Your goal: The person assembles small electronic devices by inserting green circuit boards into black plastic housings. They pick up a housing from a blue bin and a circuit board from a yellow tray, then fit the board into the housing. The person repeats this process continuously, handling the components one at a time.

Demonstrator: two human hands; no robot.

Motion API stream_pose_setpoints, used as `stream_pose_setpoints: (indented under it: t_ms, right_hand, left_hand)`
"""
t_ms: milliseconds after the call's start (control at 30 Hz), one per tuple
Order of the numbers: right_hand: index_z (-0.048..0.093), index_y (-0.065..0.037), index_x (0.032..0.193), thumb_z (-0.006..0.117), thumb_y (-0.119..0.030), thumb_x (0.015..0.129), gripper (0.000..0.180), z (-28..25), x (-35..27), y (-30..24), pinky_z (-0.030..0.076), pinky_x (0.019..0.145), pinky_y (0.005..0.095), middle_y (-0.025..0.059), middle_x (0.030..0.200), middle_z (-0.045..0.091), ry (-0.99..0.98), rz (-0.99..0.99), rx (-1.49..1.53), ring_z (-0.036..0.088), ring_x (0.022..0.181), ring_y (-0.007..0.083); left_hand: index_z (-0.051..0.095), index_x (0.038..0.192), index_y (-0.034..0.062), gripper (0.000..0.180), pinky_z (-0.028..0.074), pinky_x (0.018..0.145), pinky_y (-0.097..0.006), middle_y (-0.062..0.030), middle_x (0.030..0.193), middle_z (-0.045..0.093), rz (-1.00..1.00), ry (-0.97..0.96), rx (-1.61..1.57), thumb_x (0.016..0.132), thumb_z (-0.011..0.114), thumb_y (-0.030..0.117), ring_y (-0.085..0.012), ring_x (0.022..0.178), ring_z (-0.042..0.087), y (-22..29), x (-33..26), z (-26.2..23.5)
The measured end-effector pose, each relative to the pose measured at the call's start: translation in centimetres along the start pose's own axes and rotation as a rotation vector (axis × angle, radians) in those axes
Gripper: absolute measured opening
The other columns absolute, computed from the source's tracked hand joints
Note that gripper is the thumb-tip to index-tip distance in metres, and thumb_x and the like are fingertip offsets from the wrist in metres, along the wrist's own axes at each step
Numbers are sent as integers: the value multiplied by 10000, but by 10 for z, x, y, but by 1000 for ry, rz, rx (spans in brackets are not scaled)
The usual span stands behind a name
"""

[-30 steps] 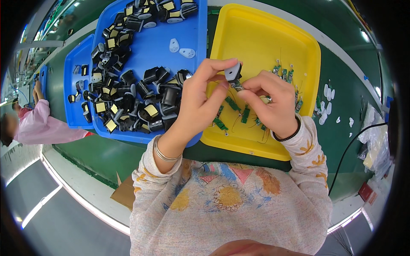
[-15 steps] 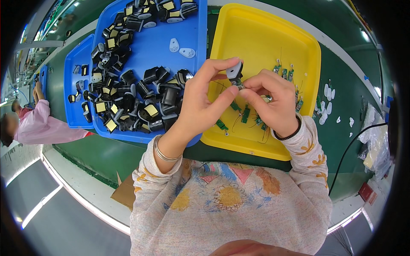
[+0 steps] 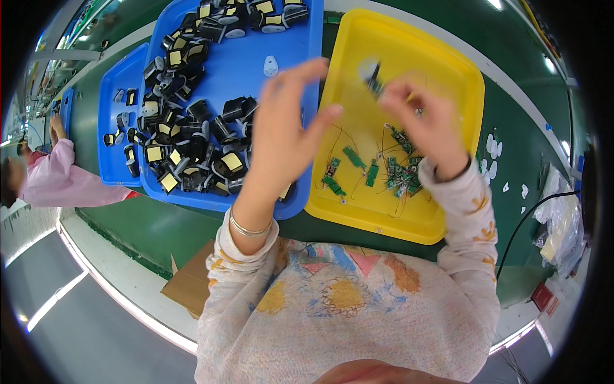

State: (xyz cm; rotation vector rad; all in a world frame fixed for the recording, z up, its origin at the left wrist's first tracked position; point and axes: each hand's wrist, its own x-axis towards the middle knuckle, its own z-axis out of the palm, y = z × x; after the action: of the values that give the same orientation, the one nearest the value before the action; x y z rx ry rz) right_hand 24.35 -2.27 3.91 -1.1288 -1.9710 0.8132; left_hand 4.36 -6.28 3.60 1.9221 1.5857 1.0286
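My left hand [image 3: 286,125] is raised over the right part of the large blue tray [image 3: 299,192], its thumb and fingers apart with nothing between them. My right hand [image 3: 427,118], smeared by motion, pinches a small grey-and-black plastic housing [image 3: 371,72] with a bit of green at its lower end, above the yellow tray [image 3: 358,38]. Beneath that hand, small green circuit boards [image 3: 403,179] with thin wires lie in the yellow tray. Many black housings [image 3: 192,137] with cream pads fill the left of the blue tray. A loose grey cover [image 3: 271,66] lies near my left fingers.
A smaller blue tray [image 3: 112,169] with a few parts stands at the left. White plastic pieces [image 3: 492,147], clear plastic bags [image 3: 563,224] and a black cable [image 3: 511,237] are on the right. A co-worker in a pink sleeve [image 3: 54,173] sits at the far left.
My hands have parted. The left has let go of the housing and moved left, opening over the blue tray; the right has shifted slightly right and up with the housing.
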Motion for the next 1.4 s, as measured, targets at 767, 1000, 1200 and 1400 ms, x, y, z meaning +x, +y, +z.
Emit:
stream_pose_setpoints:
  t_ms: [767, 1000, 1200, 1400]
  right_hand:
    - [580, -79, 816, 575, -92, 665, 152, 14, -12, 4, 410, 807, 338, 62, 918, 553, -536, -657, -450, 516, 924, 238]
    - [608, -113, 785, 564, -117, 655, 137, 18, -11, 16, 385, 830, 303, 15, 951, 554, -512, -827, -557, 489, 961, 176]
    - [599, -117, 785, 593, -139, 643, 144, 20, -21, 15, 379, 844, 308, 6, 930, 552, -513, -818, -418, 495, 939, 175]
    - [558, -96, 789, 616, -138, 694, 119, 23, -19, 18, 404, 821, 345, 26, 895, 553, -473, -669, -422, 521, 882, 213]
  left_hand:
    - [565, 853, 36, 383, 364, 750, -419, -105, 847, 616, -384, 21, 873, 743, 631, 398, -266, 873, 539, -41, -9, -37]
    - [543, 789, 26, 257, 386, 459, -214, -32, 612, 573, -58, 344, -28, 698, 733, 173, -89, 486, 480, -10, 4, -17]
    - [511, 732, 34, 213, 298, 417, -196, 19, 528, 445, -167, 68, -269, 809, 614, 204, -42, 450, 346, -2, -5, -3]
    - [504, 813, 40, 225, 351, 485, -197, -10, 674, 502, -334, -82, -817, 909, 423, 226, -63, 576, 423, -6, -7, -5]
